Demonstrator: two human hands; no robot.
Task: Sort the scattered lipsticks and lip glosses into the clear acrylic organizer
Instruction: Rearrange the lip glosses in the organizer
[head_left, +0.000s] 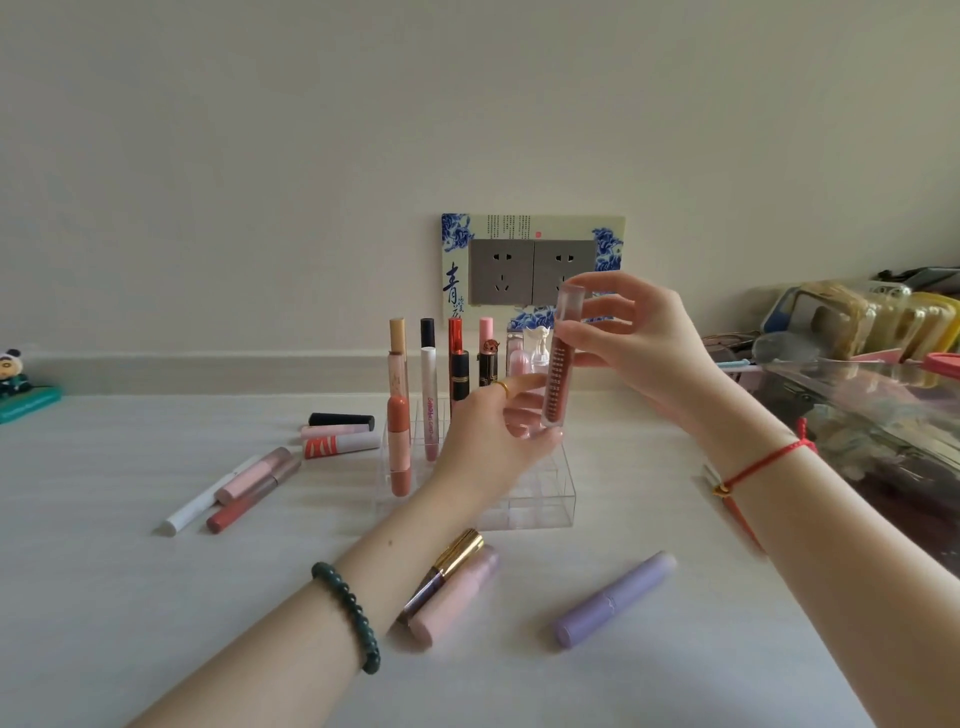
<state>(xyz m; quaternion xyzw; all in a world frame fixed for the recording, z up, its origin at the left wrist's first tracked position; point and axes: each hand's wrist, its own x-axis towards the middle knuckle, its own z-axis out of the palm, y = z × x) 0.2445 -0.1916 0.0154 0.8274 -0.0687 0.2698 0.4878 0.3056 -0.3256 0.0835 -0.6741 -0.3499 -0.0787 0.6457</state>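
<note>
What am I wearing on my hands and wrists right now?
No sleeves show; both forearms are bare. The left wrist has a dark green bead bracelet, and the left hand wears a thin gold ring on one finger. The right wrist has a thin red string bracelet with a small gold charm.

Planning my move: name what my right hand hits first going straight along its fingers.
Besides the gloss tube it pinches, the right hand would probably meet the pink-capped lipstick standing in the organizer first, though that may sit farther back.
</note>
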